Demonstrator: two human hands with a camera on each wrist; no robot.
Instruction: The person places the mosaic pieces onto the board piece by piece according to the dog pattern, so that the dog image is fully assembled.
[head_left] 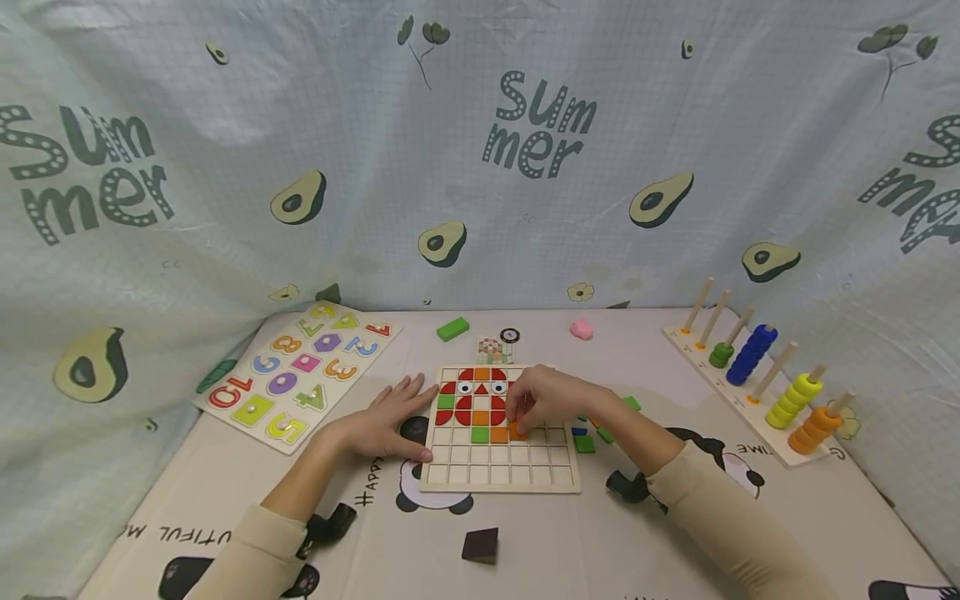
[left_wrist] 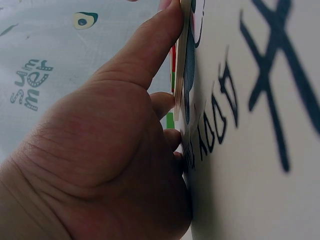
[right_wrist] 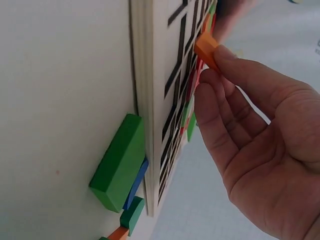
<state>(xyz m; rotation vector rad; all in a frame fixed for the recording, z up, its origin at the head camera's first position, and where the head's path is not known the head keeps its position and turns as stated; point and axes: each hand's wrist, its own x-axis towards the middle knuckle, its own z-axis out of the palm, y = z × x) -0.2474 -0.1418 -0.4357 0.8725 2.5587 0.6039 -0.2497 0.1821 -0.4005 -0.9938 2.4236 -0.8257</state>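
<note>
The right hand (head_left: pixel 555 396) pinches an orange tile (right_wrist: pixel 206 50) between thumb and fingertips, the other fingers loosely bent; the tile is tilted at the grid of a wooden board (head_left: pixel 487 477), and whether it touches is unclear. The left hand (head_left: pixel 378 427) lies spread, gripping nothing, its thumb against the board's left edge.

Red, green, orange and eye-marked tiles fill part of the upper grid; a green and an orange tile sit just left of the held one, with bare squares below. Off the board's right edge, loose pieces, among them a green block (right_wrist: pixel 117 165) and a blue piece (right_wrist: pixel 135 185), lie under the right forearm, which partly hides them from the head view; the right wrist view shows that block close beside the edge.

Beyond the far edge are a picture card (head_left: pixel 491 350), a round disc (head_left: pixel 510 335), a green bar (head_left: pixel 452 329) and a pink figure (head_left: pixel 581 328). A number puzzle (head_left: pixel 257 431) stands left, a peg rack (head_left: pixel 748 412) right, with tablecloth between each and the board. A dark piece (head_left: pixel 480 546) lies on the near side.
</note>
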